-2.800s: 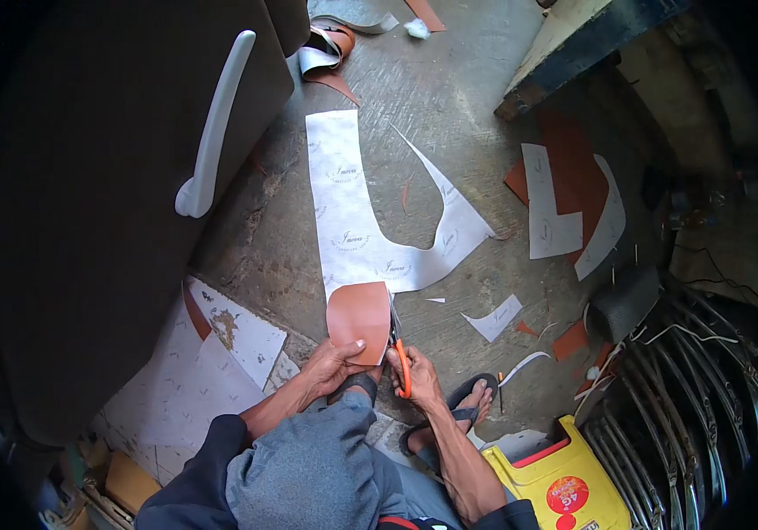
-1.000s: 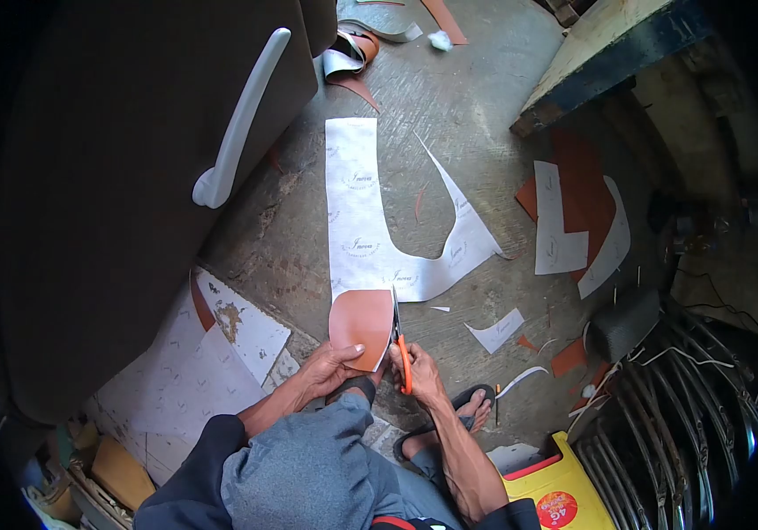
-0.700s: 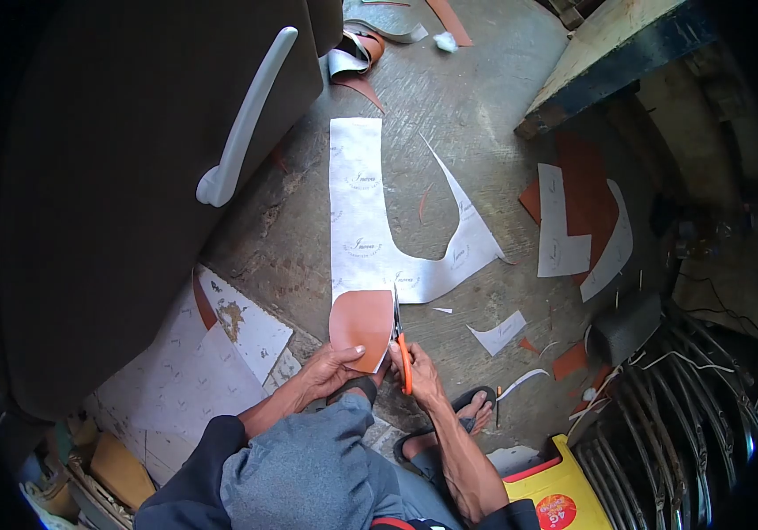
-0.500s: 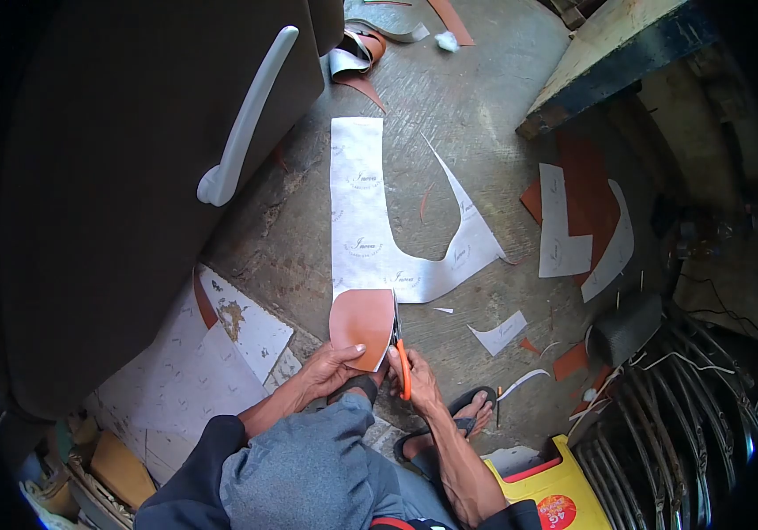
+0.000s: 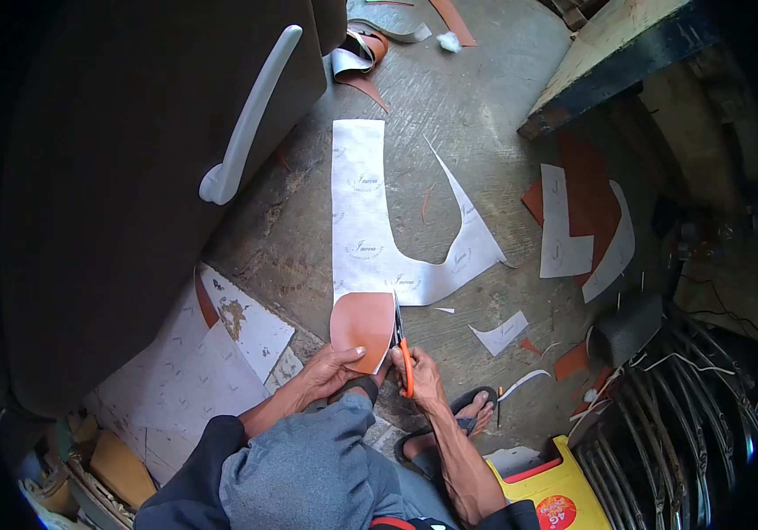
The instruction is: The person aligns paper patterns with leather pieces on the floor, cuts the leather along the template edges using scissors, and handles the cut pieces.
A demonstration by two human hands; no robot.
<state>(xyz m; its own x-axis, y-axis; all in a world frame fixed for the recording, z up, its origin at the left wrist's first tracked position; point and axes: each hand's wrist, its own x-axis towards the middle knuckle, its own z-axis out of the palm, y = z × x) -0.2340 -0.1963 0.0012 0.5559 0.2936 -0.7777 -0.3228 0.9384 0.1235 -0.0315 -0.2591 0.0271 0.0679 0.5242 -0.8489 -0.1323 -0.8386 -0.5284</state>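
Note:
A brown-orange piece of leatherette [image 5: 363, 322] with a rounded top corner is pinched in my left hand [image 5: 330, 369], its thumb lying on the coloured face. My right hand [image 5: 423, 378] is closed round the orange handles of a pair of scissors [image 5: 406, 367]. The dark blades point away from me and lie along the right edge of the piece. Just beyond, a large white-backed offcut [image 5: 361, 212] with printed lettering lies on the floor. The held piece overlaps its near edge in view.
A dark panel with a white curved handle [image 5: 251, 115] stands at the left. On the right are brown and white scraps [image 5: 566, 234], stacked metal frames [image 5: 661, 433] and a yellow stool [image 5: 555, 486]. A wooden ledge [image 5: 608, 66] juts in at upper right. More white sheeting [image 5: 193, 371] lies lower left.
The view has shifted very slightly. Both hands keep their hold on the leatherette and the scissors, in almost the same place.

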